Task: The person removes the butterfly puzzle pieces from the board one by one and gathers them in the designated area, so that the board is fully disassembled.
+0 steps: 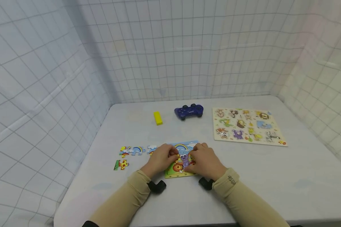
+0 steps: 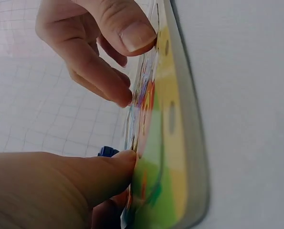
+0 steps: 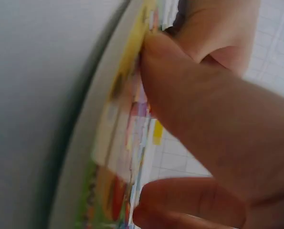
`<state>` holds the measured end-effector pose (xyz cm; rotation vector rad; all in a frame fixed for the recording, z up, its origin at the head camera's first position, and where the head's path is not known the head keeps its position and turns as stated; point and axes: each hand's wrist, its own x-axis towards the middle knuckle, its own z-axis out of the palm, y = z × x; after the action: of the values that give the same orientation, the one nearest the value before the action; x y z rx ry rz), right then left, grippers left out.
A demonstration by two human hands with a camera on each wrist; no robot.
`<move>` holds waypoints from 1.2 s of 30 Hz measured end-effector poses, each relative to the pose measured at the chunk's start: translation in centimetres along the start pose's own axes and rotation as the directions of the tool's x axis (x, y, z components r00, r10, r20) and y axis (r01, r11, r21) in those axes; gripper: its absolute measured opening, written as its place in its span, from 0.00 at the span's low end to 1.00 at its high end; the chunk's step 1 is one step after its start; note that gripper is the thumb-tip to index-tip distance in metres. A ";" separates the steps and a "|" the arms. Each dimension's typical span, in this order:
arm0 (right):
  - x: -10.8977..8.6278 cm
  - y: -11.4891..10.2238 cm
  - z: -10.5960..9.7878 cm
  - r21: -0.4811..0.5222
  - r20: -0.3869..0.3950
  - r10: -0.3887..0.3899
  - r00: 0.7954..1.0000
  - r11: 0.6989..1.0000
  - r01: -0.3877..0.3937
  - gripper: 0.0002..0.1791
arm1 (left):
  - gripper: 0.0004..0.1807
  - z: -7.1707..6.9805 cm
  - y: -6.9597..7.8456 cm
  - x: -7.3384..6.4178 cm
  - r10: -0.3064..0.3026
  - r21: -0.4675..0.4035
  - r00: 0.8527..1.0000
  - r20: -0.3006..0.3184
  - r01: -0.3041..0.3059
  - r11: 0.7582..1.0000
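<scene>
A jigsaw board (image 1: 177, 174) with a yellow-green border and a rainbow picture lies flat near the table's front. My left hand (image 1: 162, 157) rests on its left side, thumb and index finger close together at the picture beside a purple bug. In the left wrist view the left thumb (image 2: 118, 164) touches the board's surface; whether it pinches a piece, I cannot tell. From the right, my right hand (image 1: 206, 160) reaches over the board, thumb apart from the bent fingers. The right thumb (image 3: 165, 62) presses near the board's front border, and its fingertips touch the picture further back.
Left of the board lie loose jigsaw pieces: a rainbow piece (image 1: 137, 150), a sun piece (image 1: 125, 151) and a giraffe-patterned piece (image 1: 121, 164). Behind are a yellow block (image 1: 158, 118) and a blue game controller (image 1: 189, 111). An animal puzzle board (image 1: 247, 126) lies at the back right.
</scene>
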<state>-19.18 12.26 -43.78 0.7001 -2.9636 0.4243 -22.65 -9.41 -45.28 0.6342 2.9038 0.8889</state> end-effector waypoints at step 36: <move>-0.2 -0.1 0.1 -0.092 -0.019 0.004 1.000 0.996 -0.006 0.30 | 0.11 0.0 0.8 -0.1 -0.035 -0.104 0.999 -0.037 0.031 0.994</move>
<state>-18.95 12.27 -43.87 0.6748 -2.9459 0.2911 -22.26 -8.80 -44.83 0.5657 2.8700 1.0503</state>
